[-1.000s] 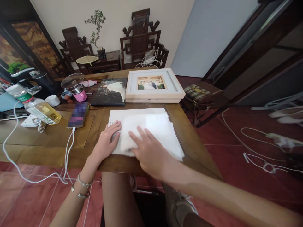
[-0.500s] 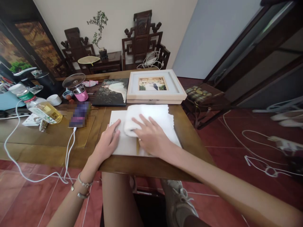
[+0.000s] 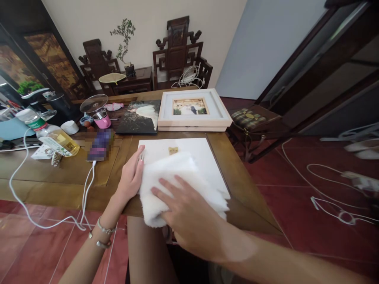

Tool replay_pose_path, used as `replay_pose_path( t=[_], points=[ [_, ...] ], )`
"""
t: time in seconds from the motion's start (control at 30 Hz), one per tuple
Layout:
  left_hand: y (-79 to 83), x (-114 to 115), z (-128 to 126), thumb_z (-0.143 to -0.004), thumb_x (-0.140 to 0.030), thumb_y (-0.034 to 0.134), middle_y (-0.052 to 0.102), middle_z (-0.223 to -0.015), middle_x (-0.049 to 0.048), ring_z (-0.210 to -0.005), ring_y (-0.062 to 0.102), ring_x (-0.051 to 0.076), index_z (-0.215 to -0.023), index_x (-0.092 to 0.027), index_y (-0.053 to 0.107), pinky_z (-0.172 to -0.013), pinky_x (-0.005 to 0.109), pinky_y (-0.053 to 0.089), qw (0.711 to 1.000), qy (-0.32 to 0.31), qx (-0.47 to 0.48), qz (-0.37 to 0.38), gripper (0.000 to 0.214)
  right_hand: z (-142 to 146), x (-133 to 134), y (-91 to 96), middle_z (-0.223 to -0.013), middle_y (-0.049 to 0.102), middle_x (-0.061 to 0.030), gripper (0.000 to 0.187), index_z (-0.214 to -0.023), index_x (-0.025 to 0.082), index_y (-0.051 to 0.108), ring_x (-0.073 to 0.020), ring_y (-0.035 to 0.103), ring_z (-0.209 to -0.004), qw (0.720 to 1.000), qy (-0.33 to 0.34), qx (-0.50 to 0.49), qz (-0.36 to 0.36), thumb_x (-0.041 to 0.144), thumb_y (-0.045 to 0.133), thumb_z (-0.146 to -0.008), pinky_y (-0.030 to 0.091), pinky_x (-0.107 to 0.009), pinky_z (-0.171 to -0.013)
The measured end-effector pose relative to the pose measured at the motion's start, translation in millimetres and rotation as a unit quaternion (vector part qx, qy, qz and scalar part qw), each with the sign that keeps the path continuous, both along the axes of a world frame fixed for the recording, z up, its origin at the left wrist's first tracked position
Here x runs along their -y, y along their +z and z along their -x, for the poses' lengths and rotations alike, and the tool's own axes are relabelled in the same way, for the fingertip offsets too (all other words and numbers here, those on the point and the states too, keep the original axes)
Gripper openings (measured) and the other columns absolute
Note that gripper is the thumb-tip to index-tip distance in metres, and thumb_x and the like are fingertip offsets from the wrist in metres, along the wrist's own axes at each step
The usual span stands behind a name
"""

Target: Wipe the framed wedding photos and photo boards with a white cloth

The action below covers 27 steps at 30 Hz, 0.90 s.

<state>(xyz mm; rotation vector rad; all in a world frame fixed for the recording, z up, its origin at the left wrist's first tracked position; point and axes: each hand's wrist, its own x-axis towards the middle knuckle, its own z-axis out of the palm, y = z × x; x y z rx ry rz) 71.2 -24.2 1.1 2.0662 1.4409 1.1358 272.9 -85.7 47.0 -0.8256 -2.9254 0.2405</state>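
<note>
A flat white board (image 3: 204,157) lies at the front of the table, with a small gold-coloured metal piece (image 3: 173,150) on its surface. My left hand (image 3: 132,175) rests along the board's left edge, its fingers stretched out. A folded white towel (image 3: 168,165) covers the board's near part and hangs a little past the table's front edge. My right hand (image 3: 189,217) holds the towel from above, fingers spread over it and pressing it down. Part of its thumb is hidden in the cloth.
Behind the board are a dark photo panel (image 3: 139,118) and a pale framed photo box (image 3: 192,124). To the left lie a phone (image 3: 100,145) with a white cable (image 3: 87,189), a tilted bottle (image 3: 60,142) and a pink cup (image 3: 102,119). A plaid bag (image 3: 248,118) sits at the right.
My right hand has drawn the towel from the board's far part toward me, down to its near edge. The gold-coloured piece now shows beyond the towel. My left hand stays at the board's left edge.
</note>
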Motion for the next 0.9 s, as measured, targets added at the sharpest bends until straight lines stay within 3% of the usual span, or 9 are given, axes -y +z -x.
replay_pose_path(
  t=[0.1, 0.23, 0.37, 0.5, 0.6, 0.7, 0.9],
  points=[
    [-5.4, -3, 1, -0.098, -0.037, 0.039, 0.049, -0.146, 0.0168, -0.137, 0.046, 0.027, -0.144, -0.011, 0.043, -0.117, 0.047, 0.031, 0.998, -0.016, -0.062, 0.021, 0.053, -10, -7, 2.4, -0.145, 0.050, -0.0129, 0.034, -0.110, 0.020, 0.074, -0.0391, 0.037, -0.138, 0.994, -0.107, 0.026, 0.022, 0.018, 0.054, -0.083, 0.024, -0.066, -0.111],
    [-9.7, -6, 1, -0.096, -0.034, 0.042, 0.051, -0.144, 0.0177, -0.140, 0.041, 0.029, -0.132, -0.011, 0.057, -0.118, 0.052, 0.026, 0.992, -0.044, -0.116, 0.033, 0.046, -16, -49, 0.1, -0.149, 0.046, -0.0100, 0.047, -0.124, 0.018, 0.066, -0.0314, 0.031, -0.142, 0.979, -0.202, 0.020, 0.016, 0.009, 0.049, -0.081, 0.021, -0.056, -0.115],
    [-9.6, -7, 1, -0.096, -0.031, 0.042, 0.051, -0.145, 0.0160, -0.142, 0.038, 0.028, -0.136, -0.012, 0.054, -0.119, 0.055, 0.022, 0.988, -0.061, -0.135, 0.042, 0.046, -6, -99, 3.2, -0.134, 0.060, -0.0166, 0.050, -0.126, 0.013, 0.062, -0.0330, 0.040, -0.137, 0.984, -0.175, -0.013, 0.026, 0.007, 0.041, -0.082, 0.032, -0.052, -0.107],
    [-7.4, -7, 1, -0.095, -0.029, 0.043, 0.055, -0.141, 0.0160, -0.135, 0.047, 0.029, -0.130, -0.012, 0.059, -0.119, 0.052, 0.025, 0.990, -0.047, -0.130, 0.035, 0.042, 21, -132, 10.6, -0.117, 0.070, -0.0103, 0.043, -0.114, 0.019, 0.067, -0.0290, 0.054, -0.123, 0.993, -0.108, -0.028, 0.028, 0.007, 0.041, -0.081, 0.041, -0.040, -0.095],
    [-5.3, -7, 0, -0.094, -0.026, 0.044, 0.061, -0.135, 0.0142, -0.130, 0.052, 0.028, -0.128, -0.014, 0.061, -0.118, 0.050, 0.027, 0.991, -0.054, -0.118, 0.028, 0.040, 40, -138, 13.5, -0.113, 0.070, -0.0108, 0.036, -0.105, 0.020, 0.069, -0.0296, 0.060, -0.112, 0.995, -0.093, -0.024, 0.028, 0.009, 0.045, -0.080, 0.043, -0.037, -0.089],
    [-5.5, -6, 1, -0.094, -0.025, 0.044, 0.061, -0.135, 0.0138, -0.130, 0.053, 0.028, -0.128, -0.014, 0.061, -0.118, 0.051, 0.026, 0.992, -0.053, -0.111, 0.031, 0.040, 41, -133, 13.5, -0.113, 0.070, -0.0157, 0.037, -0.108, 0.016, 0.069, -0.0318, 0.063, -0.104, 0.992, -0.119, -0.025, 0.021, 0.010, 0.044, -0.082, 0.044, -0.039, -0.086],
    [-9.7, -6, 2, -0.094, -0.027, 0.044, 0.054, -0.142, 0.0144, -0.138, 0.044, 0.026, -0.131, -0.014, 0.058, -0.119, 0.052, 0.025, 0.992, -0.042, -0.107, 0.043, 0.042, -16, -125, -3.1, -0.123, 0.067, -0.0135, 0.049, -0.125, 0.015, 0.062, -0.0309, 0.061, -0.111, 0.979, -0.196, -0.043, 0.014, 0.008, 0.041, -0.082, 0.046, -0.040, -0.092]
  ],
)
